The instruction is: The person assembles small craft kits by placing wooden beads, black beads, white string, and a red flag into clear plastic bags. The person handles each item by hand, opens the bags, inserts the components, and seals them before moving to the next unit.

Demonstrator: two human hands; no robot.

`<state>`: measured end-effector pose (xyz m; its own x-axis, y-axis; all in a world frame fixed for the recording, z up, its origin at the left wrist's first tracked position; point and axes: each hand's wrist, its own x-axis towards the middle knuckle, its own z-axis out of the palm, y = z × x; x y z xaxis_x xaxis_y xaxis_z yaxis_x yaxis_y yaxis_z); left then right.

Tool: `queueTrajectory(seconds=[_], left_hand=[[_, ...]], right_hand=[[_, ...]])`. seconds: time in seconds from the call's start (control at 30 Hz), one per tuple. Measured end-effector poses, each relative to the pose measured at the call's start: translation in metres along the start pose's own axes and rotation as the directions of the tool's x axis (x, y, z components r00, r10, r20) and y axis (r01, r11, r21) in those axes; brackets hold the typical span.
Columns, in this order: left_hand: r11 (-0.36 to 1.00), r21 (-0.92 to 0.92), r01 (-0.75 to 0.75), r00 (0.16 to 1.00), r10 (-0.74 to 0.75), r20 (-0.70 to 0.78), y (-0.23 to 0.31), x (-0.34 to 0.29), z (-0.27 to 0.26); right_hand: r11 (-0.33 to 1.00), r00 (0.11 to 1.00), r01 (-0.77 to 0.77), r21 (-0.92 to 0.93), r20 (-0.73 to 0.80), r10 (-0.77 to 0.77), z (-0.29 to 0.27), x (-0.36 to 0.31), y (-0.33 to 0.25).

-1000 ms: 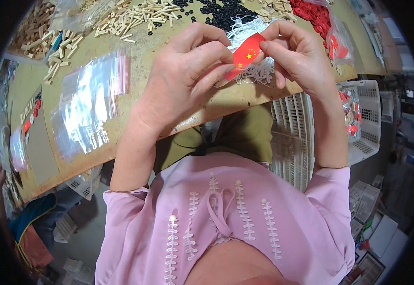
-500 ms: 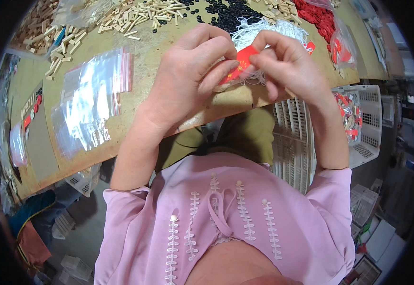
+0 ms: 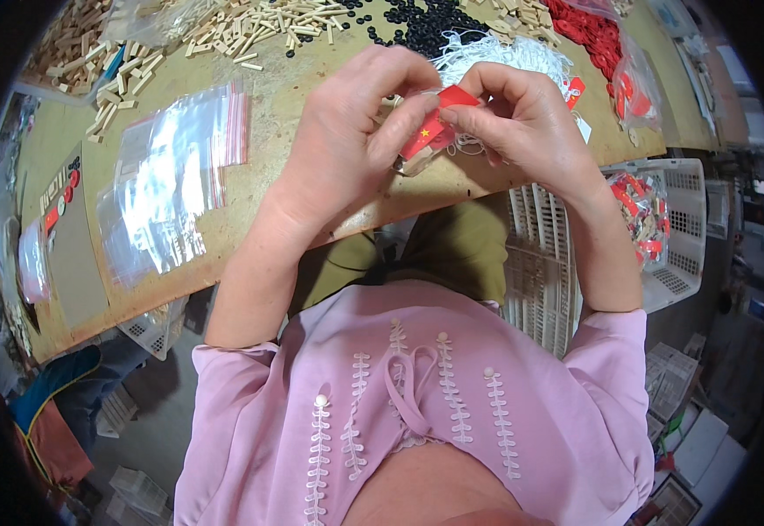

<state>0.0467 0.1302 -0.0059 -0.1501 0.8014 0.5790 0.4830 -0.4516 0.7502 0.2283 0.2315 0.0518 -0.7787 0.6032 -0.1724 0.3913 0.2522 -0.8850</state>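
A small red flag with yellow stars [image 3: 427,136] is between my hands, above the table's near edge. My left hand [image 3: 342,127] is closed, its thumb and fingers gripping what looks like a clear plastic bag [image 3: 416,163] with pale wooden pieces in it. The flag lies against or partly inside this bag; I cannot tell which. My right hand [image 3: 527,118] pinches the flag's upper right part between thumb and fingers. Behind the hands lies a heap of white string [image 3: 509,57].
Flat zip bags [image 3: 167,167] lie left on the table [image 3: 268,123]. Wooden pieces [image 3: 264,22], black rings [image 3: 426,26] and red cord bundles [image 3: 585,39] cover its far side. Farther left is a board with sample parts [image 3: 75,254]. A white basket [image 3: 685,206] with filled bags stands right.
The flag has tilted and shifted a little, and the bag with wooden pieces now shows below it. My right hand's fingers have curled closer in around the flag.
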Motion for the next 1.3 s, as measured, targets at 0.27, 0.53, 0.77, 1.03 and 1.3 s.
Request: queueTrajectory(seconds=[0.27,0.53,0.77,1.03,1.3], left_hand=[[0.898,0.152,0.412,0.825,-0.439,0.355,0.012,-0.004,-0.002],[0.907,0.137,0.398,0.826,-0.420,0.376,0.010,-0.004,-0.003],[0.912,0.125,0.390,0.850,-0.409,0.332,0.007,-0.007,-0.001],[0.935,0.072,0.348,0.881,-0.352,0.315,0.008,-0.007,-0.001],[0.918,-0.286,0.274,0.952,-0.217,0.216,0.007,-0.002,-0.001]], right_hand=[[0.995,0.997,-0.029,0.098,-0.075,0.037,0.000,0.002,0.012],[0.995,0.980,0.048,-0.090,-0.187,-0.065,0.005,0.005,0.035],[0.985,0.971,0.116,-0.125,-0.195,-0.139,0.007,0.002,0.031],[0.977,0.979,0.112,-0.184,-0.147,-0.140,0.001,-0.003,0.028],[0.996,0.981,0.076,-0.036,0.181,-0.069,-0.014,-0.008,0.009]])
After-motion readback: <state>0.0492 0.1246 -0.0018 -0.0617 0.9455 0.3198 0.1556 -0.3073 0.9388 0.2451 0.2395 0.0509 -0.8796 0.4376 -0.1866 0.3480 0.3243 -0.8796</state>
